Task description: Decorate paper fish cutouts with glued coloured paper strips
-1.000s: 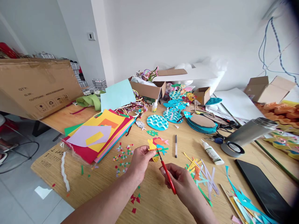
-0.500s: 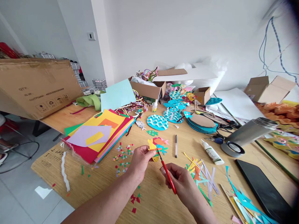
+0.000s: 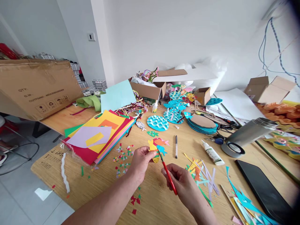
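In the head view, the left hand [image 3: 142,159] is pinched shut around a little yellow paper fish [image 3: 152,145], with the thumb on top. The right hand [image 3: 179,178] is curled around the red scissors [image 3: 169,178]. The scissors lean up and away from the right hand, and their tips are close to the left hand's fingertips. I cannot tell if the blades touch the paper.

Just past the left hand's fingertips are a pink and red fish [image 3: 161,141] and a blue fish [image 3: 162,151]. A stripy yellow fish [image 3: 156,159] peeks out just under the left thumb. A green fish [image 3: 152,133] lies a bit farther past the left hand.

To the left of the left hand there are tiny paper bits [image 3: 116,159], and farther left is a big pile of colored paper [image 3: 90,153]. Past the right hand lies a pen [image 3: 176,147]. To the right of the right hand are thin paper strips [image 3: 199,170], then a white glue bottle [image 3: 213,153] up past them, and a black phone [image 3: 262,187] farther right. Everything here is on the wooden table [image 3: 161,206].
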### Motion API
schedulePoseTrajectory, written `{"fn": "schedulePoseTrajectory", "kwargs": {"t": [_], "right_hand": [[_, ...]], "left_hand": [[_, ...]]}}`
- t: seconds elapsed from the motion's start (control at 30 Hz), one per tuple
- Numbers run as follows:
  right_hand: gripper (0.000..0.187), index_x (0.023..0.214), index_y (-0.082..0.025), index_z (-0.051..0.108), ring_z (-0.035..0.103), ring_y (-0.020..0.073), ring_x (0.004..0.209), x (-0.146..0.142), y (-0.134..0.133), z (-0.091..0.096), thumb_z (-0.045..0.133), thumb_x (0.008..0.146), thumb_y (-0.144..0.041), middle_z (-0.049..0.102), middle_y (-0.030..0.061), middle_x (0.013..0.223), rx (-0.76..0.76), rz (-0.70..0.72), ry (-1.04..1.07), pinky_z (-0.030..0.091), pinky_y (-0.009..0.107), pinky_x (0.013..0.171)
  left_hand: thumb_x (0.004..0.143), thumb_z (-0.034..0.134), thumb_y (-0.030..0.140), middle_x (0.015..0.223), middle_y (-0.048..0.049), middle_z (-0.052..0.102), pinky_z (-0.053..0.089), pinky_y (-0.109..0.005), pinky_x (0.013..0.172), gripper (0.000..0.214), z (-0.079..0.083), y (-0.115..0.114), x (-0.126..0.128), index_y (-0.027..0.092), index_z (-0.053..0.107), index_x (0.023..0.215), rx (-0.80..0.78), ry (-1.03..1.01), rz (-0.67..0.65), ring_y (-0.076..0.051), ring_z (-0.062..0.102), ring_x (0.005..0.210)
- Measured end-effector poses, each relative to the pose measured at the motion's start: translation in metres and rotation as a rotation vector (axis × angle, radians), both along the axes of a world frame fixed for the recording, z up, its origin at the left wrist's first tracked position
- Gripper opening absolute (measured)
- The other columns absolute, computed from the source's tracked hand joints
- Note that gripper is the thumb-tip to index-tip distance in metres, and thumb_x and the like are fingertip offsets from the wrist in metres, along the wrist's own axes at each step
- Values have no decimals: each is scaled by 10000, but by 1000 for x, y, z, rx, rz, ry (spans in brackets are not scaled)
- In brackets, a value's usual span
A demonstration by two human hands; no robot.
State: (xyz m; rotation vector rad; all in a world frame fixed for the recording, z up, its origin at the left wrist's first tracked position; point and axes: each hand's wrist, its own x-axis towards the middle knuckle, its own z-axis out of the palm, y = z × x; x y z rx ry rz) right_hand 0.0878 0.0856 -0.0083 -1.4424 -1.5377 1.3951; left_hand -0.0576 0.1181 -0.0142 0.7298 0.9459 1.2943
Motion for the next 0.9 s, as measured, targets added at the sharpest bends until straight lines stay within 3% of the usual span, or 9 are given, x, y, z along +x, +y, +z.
{"fn": "schedulePoseTrajectory", "kwargs": {"t": [0.17,0.37,0.5,0.73,0.9], "right_hand": [[368,672,-191,533,402,101,476,6,2,1,643,730,-537,453,-51,508,10,-120,73,285,219,436],[347,752,-184,575,494,128,593,7,3,6,755,643,-460,572,-3,656,134,-330,168,380,227,503],[380,772,-178,575,517,136,611,3,3,9,746,643,-492,595,16,701,166,-360,252,379,225,498],[372,742,-188,542,485,117,573,3,5,0,763,632,-466,553,-15,663,167,-324,275,363,214,476],[372,767,-184,555,480,110,567,4,5,2,774,611,-440,541,-29,650,94,-392,327,362,210,475]], "left_hand": [[606,745,281,689,-44,653,428,-253,627,171,1,0,-1,138,667,654,-15,-21,17,-137,550,638],[647,737,280,744,-60,670,419,-244,660,200,3,-3,0,128,709,776,9,17,-124,-147,566,700],[688,715,279,740,-44,644,408,-246,689,161,5,-7,1,138,712,767,103,127,-247,-152,552,730],[668,723,316,849,-62,629,434,-248,696,162,6,-9,4,157,707,687,171,293,-285,-195,568,820],[683,701,289,846,-55,635,434,-252,705,134,7,-10,3,162,721,722,162,300,-318,-191,572,815]]}}
